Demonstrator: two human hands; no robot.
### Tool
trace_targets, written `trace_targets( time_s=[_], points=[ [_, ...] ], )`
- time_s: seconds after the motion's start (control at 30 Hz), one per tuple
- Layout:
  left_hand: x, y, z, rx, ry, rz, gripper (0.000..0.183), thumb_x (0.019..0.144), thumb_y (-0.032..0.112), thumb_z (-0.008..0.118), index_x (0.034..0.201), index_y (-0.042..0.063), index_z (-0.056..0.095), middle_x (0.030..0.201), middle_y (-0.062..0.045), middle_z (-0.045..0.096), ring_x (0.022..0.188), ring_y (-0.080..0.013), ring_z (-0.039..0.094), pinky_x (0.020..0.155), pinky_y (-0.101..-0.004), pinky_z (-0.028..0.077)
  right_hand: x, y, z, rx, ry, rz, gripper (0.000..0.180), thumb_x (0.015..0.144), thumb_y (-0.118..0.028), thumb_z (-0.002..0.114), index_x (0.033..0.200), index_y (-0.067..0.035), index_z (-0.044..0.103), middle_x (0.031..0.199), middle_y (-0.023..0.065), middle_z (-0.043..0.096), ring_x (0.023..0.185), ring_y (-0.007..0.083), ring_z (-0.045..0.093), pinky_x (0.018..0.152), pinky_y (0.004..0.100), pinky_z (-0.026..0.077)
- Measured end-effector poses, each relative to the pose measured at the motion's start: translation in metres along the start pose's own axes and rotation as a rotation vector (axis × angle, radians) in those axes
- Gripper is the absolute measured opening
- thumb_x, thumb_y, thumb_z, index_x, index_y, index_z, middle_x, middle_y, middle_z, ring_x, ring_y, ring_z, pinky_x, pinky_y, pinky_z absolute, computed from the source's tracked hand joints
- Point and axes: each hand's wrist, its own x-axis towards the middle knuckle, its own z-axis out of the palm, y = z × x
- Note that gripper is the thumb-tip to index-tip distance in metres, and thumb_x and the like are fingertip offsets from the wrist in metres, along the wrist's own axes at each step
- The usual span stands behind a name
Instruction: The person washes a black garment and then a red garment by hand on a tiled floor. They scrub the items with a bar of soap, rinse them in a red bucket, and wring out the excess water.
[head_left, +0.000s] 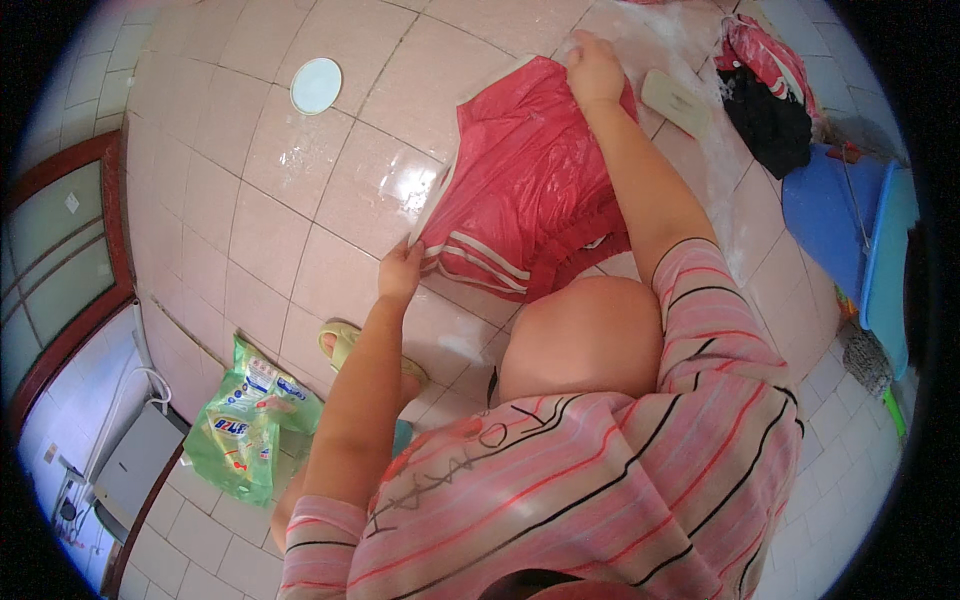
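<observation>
Wet red shorts (517, 172) with white side stripes and a gathered waistband lie spread on the tiled floor in front of me. My left hand (401, 268) pinches their white-trimmed hem at the left, near the stripes. At their far right edge, my right hand (596, 71) rests with its fingers curled; whether it grips cloth is hidden. A pale oblong block (675, 103), possibly a scrubbing brush, lies on the floor just right of that hand. White suds (675, 30) spread around it.
A white round lid (316, 86) lies far left. A green plastic pouch (244, 435) with printing stands near my slippered foot (341, 343). To the right are a soapy red garment (772, 60), a black cloth (772, 124) and a blue plastic container (832, 202). The floor is wet.
</observation>
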Motion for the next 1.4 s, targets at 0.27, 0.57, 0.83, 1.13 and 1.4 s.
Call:
trace_targets(
  time_s=[0.27, 0.57, 0.83, 1.13, 1.4],
  points=[
    [-0.013, 0.008, -0.003, 0.210, 0.093, 0.103, 0.028, 0.094, 0.024, 0.054, 0.101, -0.002, 0.061, 0.087, -0.008, 0.065, 0.073, -0.0146, 0.063, 0.065, -0.0293, 0.054, -0.054, -0.031, -0.019, 0.149, -0.092, -0.342, 0.029, 0.080, -0.020, 0.061, 0.107, -0.009, 0.062, 0.113, 0.0146, 0.054, 0.105, 0.0347, 0.051, 0.091, 0.0449, 0.043],
    [0.000, 0.000, -0.012, -0.086, 0.119, -0.074, 0.029, 0.093, 0.023, 0.054, 0.103, -0.004, 0.061, 0.085, -0.009, 0.065, 0.070, -0.0184, 0.065, 0.056, -0.0311, 0.055, 0.006, 0.024, -0.039, 0.040, 0.016, 0.260, 0.030, 0.082, -0.009, 0.050, 0.109, -0.005, 0.060, 0.113, 0.0167, 0.054, 0.106, 0.0374, 0.051, 0.090, 0.0432, 0.044],
    [-0.009, 0.008, 0.000, 0.244, 0.118, -0.008, 0.029, 0.093, 0.028, 0.055, 0.093, 0.000, 0.062, 0.080, -0.006, 0.064, 0.069, -0.0141, 0.060, 0.061, -0.0287, 0.050, -0.132, -0.074, -0.044, 0.353, -0.370, -0.514, 0.028, 0.077, -0.008, 0.056, 0.104, -0.010, 0.064, 0.109, 0.0080, 0.055, 0.103, 0.0275, 0.054, 0.092, 0.0405, 0.043],
    [0.002, -0.001, -0.015, 0.154, 0.068, -0.079, 0.030, 0.093, 0.025, 0.054, 0.102, -0.003, 0.057, 0.090, -0.011, 0.062, 0.074, -0.0201, 0.065, 0.061, -0.0322, 0.058, -0.084, -0.028, -0.055, -0.277, -0.290, -0.389, 0.046, 0.092, -0.037, 0.048, 0.138, -0.032, 0.042, 0.144, 0.0034, 0.037, 0.134, 0.0265, 0.030, 0.109, 0.0561, 0.020],
    [0.004, 0.001, -0.015, 0.064, -0.009, -0.046, 0.027, 0.094, 0.024, 0.054, 0.101, -0.003, 0.054, 0.092, -0.011, 0.063, 0.077, -0.0199, 0.066, 0.065, -0.0314, 0.058, -0.050, 0.054, -0.059, -0.214, 0.068, 0.007, 0.043, 0.088, -0.027, 0.057, 0.130, -0.022, 0.049, 0.134, 0.0182, 0.042, 0.127, 0.0345, 0.037, 0.105, 0.0474, 0.033]
  ],
)
